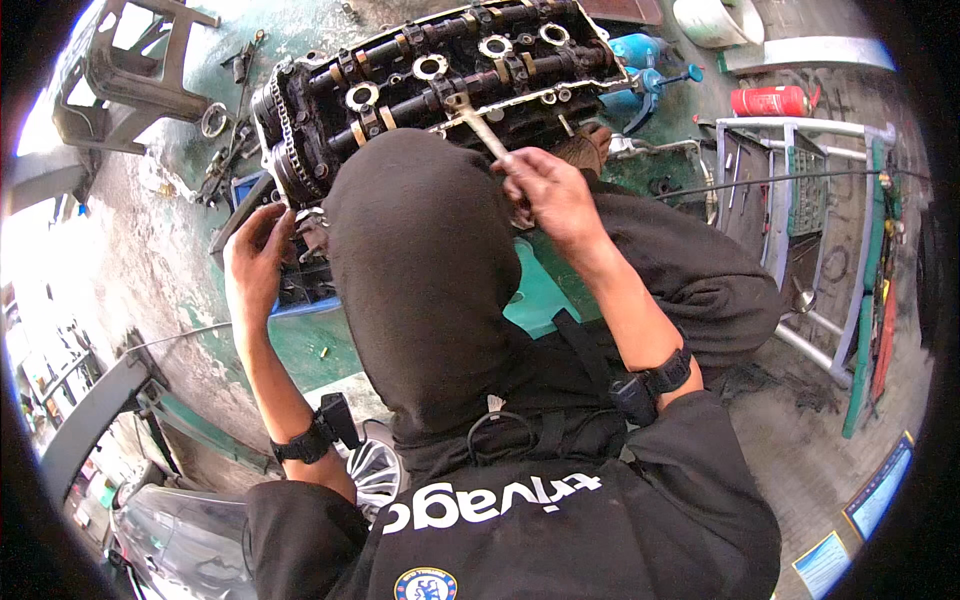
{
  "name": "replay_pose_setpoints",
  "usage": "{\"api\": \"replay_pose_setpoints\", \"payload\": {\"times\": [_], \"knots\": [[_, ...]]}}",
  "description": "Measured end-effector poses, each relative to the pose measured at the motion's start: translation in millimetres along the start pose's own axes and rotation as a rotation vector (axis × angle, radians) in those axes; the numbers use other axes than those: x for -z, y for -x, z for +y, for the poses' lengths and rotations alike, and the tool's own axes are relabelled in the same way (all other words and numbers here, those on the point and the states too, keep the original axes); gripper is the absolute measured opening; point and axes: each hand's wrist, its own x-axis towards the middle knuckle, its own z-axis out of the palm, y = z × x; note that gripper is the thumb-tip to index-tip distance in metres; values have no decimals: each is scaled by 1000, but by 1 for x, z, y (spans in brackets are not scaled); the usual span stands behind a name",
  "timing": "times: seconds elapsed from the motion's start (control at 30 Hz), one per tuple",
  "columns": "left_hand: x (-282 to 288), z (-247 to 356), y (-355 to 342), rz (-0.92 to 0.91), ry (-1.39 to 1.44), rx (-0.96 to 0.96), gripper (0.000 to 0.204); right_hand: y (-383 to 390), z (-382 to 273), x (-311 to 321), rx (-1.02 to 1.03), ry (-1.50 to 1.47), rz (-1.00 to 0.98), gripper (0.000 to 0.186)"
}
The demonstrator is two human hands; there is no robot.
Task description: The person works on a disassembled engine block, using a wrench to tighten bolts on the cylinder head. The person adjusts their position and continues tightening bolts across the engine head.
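A dark engine cylinder head point(440, 70) with camshafts, round ringed openings and a timing chain point(290, 130) at its left end lies at the top of the view. My right hand point(545, 200) grips a wrench point(480, 130), whose far end rests at a camshaft cap. My left hand point(255, 255) is at the lower left of the head, below the chain, fingers curled at a small part that I cannot make out. My dark-clothed knee point(420, 250) covers the near edge of the head.
A grey plastic stool point(110, 80) and scattered metal parts point(235, 140) lie left. To the right are a blue pump canister point(650, 90), a red extinguisher point(775, 101), a white bucket point(715, 22) and a metal ladder-like frame point(850, 250). A silver wheel point(375, 470) lies below.
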Motion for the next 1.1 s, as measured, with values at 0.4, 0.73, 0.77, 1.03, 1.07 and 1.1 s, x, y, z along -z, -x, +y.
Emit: {"api": "replay_pose_setpoints", "payload": {"times": [0.4,0.73,0.77,1.03,1.07,1.1], "knots": [[39,8,-12,110,-74,-146,29,-29,7,-48,150,236,-128,21],[89,151,-40,-207,-758,-434,35,-3,-15,-84,-62,102,-106,21],[81,157,-41,-205,-742,-460,33,1,-18,-89,-103,28,-109,21],[-39,112,-75,-359,-526,-176,34,1,-22,-108,-267,-237,-113,24],[-47,108,-79,-383,-444,-62,34,0,-20,-107,-265,-251,-127,24],[-51,105,-80,-390,-381,-58,35,-1,-18,-105,-265,-271,-149,23]]}}
